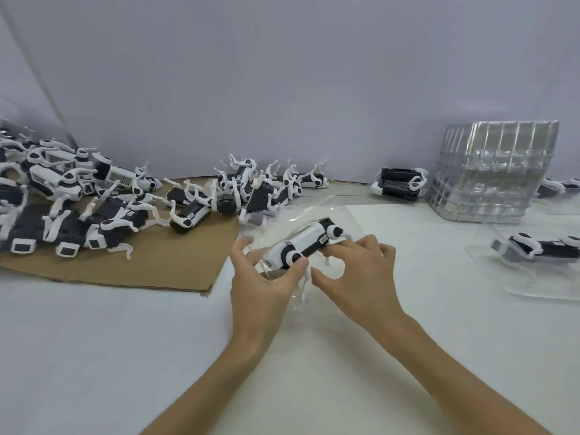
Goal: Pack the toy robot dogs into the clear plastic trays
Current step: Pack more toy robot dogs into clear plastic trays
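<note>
In the middle of the white table (pixel 94 356), one toy robot dog (pixel 306 243) lies on its side in a clear plastic tray (pixel 314 211), which is lifted a little at the far edge. The left hand (pixel 263 287) grips the dog from the left, with the thumb on a round black joint and the fingers curled at the tray's edge. The right hand (pixel 354 277) pinches the dog's near side, the fingers over it and the thumb bent under.

At the right, a second tray (pixel 533 287) lies flat and holds another dog (pixel 539 248). Behind it stands a stack of empty trays (pixel 492 171), glossy and ribbed, with square pockets (how many trays I cannot tell).

The dogs are of hard plastic, with boxy black and white bodies, round joints and thin curved white legs. A pile of dogs (pixel 78 208) lies tangled on a brown cardboard sheet (pixel 157 265) at the left, some with barcode labels. One more loose dog (pixel 398 180) lies near the wall, just beside the stack.
</note>
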